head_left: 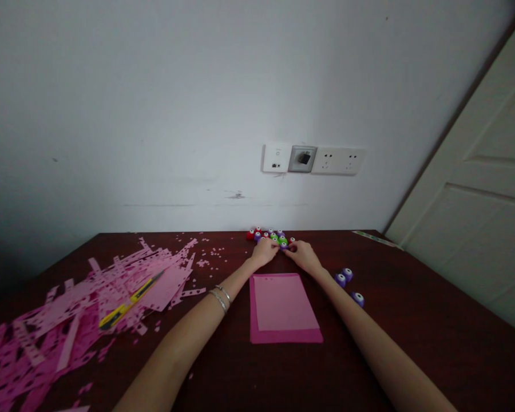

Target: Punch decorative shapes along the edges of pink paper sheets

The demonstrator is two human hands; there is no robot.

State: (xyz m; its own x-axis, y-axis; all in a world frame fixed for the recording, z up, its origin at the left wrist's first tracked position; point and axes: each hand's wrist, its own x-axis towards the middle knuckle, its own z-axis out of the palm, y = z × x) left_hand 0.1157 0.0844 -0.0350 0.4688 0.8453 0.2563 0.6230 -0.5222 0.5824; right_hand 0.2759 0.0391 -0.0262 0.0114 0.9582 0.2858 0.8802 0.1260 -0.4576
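Close to the wall, both my hands reach in to a cluster of small paper punches (273,235) in red, green and purple with white tops. A purple paper punch (284,246) at the front of the cluster sits between my fingertips. My left hand (265,252) pinches it from the left, and my right hand (304,256) from the right. Some punches behind my fingers are partly hidden. Nearer to me, between my forearms, a light pink paper sheet (283,303) lies on top of a darker pink sheet (285,336).
Pink paper strips (86,303) with punched holes and loose scraps cover the table's left side. On them lies a yellow box cutter (129,300), blade out. Several purple punches (347,274) stand beside my right forearm. A patterned strip (377,238) lies at the back right.
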